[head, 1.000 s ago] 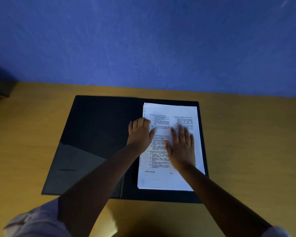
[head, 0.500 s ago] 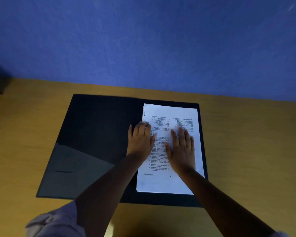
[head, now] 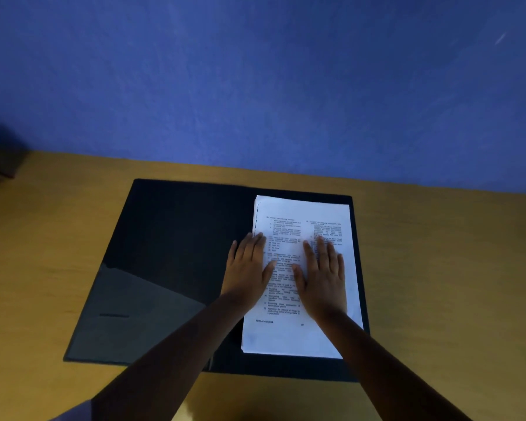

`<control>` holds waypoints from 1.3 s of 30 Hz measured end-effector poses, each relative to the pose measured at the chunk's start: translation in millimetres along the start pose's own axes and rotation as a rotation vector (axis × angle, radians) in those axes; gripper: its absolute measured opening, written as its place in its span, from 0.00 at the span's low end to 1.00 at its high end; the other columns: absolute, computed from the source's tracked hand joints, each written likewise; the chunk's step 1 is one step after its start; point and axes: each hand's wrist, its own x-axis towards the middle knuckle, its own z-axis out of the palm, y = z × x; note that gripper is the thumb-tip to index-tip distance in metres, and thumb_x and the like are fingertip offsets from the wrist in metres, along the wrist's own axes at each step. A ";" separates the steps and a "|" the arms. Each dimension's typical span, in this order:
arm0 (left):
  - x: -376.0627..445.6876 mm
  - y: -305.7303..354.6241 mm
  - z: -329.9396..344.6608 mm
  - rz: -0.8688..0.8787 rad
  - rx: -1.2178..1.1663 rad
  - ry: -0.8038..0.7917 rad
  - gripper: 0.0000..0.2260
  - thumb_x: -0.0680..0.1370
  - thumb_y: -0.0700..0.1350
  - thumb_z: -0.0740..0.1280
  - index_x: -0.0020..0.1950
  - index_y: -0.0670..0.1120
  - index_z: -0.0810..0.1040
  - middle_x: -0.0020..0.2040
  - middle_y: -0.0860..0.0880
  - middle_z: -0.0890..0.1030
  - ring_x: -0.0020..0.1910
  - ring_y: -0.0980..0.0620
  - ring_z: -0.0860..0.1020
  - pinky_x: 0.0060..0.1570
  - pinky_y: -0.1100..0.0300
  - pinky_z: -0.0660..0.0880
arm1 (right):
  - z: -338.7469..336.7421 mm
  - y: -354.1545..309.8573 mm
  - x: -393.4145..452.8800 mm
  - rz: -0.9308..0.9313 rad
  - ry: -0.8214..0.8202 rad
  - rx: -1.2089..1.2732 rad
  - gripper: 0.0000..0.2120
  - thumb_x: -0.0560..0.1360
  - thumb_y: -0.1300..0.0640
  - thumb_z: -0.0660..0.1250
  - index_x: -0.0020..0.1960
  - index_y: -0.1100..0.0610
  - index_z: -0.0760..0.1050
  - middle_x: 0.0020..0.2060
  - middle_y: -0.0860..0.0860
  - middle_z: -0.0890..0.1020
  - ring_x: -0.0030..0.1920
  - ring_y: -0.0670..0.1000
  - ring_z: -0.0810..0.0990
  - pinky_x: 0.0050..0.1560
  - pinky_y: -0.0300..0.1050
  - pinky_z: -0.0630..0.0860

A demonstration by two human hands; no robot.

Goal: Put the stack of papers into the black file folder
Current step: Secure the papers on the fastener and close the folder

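- Behind everything, a plain blue wall (head: pixel 255 80) meets the far edge of a yellow-brown wooden table (head: pixel 453 268).
- On that table lies the black file folder (head: pixel 176 238), opened flat, with a grey diagonal pocket (head: pixel 128 311) at the near corner of its left panel.
- On its right panel rests the white stack of printed papers (head: pixel 298 214), lying square within the panel's edges.
- Flat on the page, the right hand (head: pixel 324 281) has its fingers spread and palm down, gripping nothing.
- Over the stack's left edge, the left hand (head: pixel 248 268) also lies flat and open, half on paper and half on the folder.
- Both forearms cross the near edge of the folder and hide part of it.
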 end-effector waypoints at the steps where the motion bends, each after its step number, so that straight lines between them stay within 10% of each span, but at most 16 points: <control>1: -6.8 -1.3 0.8 0.001 -0.018 -0.007 0.28 0.80 0.56 0.52 0.76 0.44 0.51 0.77 0.46 0.57 0.77 0.51 0.50 0.74 0.54 0.43 | -0.5 -0.1 0.1 0.000 0.001 0.006 0.30 0.79 0.39 0.44 0.77 0.51 0.47 0.78 0.55 0.49 0.77 0.55 0.43 0.77 0.52 0.41; 6: -48.8 -12.3 -0.6 -0.025 -0.055 -0.034 0.31 0.79 0.58 0.49 0.75 0.48 0.40 0.78 0.50 0.47 0.74 0.58 0.40 0.74 0.59 0.40 | -5.7 2.3 1.6 -0.005 0.011 0.119 0.25 0.79 0.44 0.53 0.73 0.53 0.60 0.77 0.54 0.56 0.77 0.55 0.48 0.77 0.51 0.44; 9: -74.6 -20.0 -8.2 -0.078 -0.142 -0.021 0.30 0.79 0.57 0.52 0.76 0.47 0.44 0.77 0.52 0.49 0.76 0.57 0.46 0.74 0.60 0.42 | -17.9 4.3 3.1 0.036 0.107 0.349 0.11 0.78 0.51 0.62 0.50 0.58 0.75 0.63 0.58 0.75 0.66 0.58 0.71 0.66 0.50 0.68; 12: -88.7 -34.0 -23.3 -0.156 -0.199 0.029 0.29 0.79 0.53 0.59 0.75 0.43 0.53 0.76 0.46 0.60 0.75 0.50 0.58 0.74 0.55 0.54 | -27.6 7.2 -5.2 0.082 0.230 0.484 0.15 0.75 0.57 0.66 0.34 0.59 0.65 0.39 0.53 0.72 0.37 0.51 0.74 0.37 0.45 0.73; 15: -89.2 -58.3 -45.7 -0.276 -0.140 0.119 0.26 0.78 0.50 0.62 0.72 0.39 0.61 0.70 0.40 0.69 0.69 0.43 0.67 0.67 0.49 0.65 | -29.3 8.4 -22.4 0.078 0.221 0.503 0.22 0.76 0.57 0.66 0.30 0.54 0.57 0.31 0.49 0.66 0.27 0.46 0.66 0.28 0.42 0.63; 25: -115.3 -143.9 -93.8 -0.780 0.124 0.027 0.21 0.77 0.49 0.62 0.65 0.38 0.67 0.65 0.35 0.70 0.64 0.35 0.68 0.64 0.42 0.64 | -16.1 1.0 -59.8 0.078 -0.011 0.474 0.21 0.78 0.52 0.62 0.31 0.51 0.56 0.26 0.51 0.69 0.28 0.51 0.69 0.27 0.44 0.62; 39: -88.9 -187.6 -123.0 -1.165 -0.448 0.125 0.31 0.76 0.54 0.62 0.70 0.34 0.60 0.68 0.32 0.66 0.65 0.33 0.66 0.66 0.45 0.64 | -21.8 -16.1 -50.3 0.080 -0.170 0.177 0.24 0.76 0.40 0.59 0.28 0.52 0.63 0.24 0.47 0.70 0.27 0.46 0.71 0.26 0.40 0.63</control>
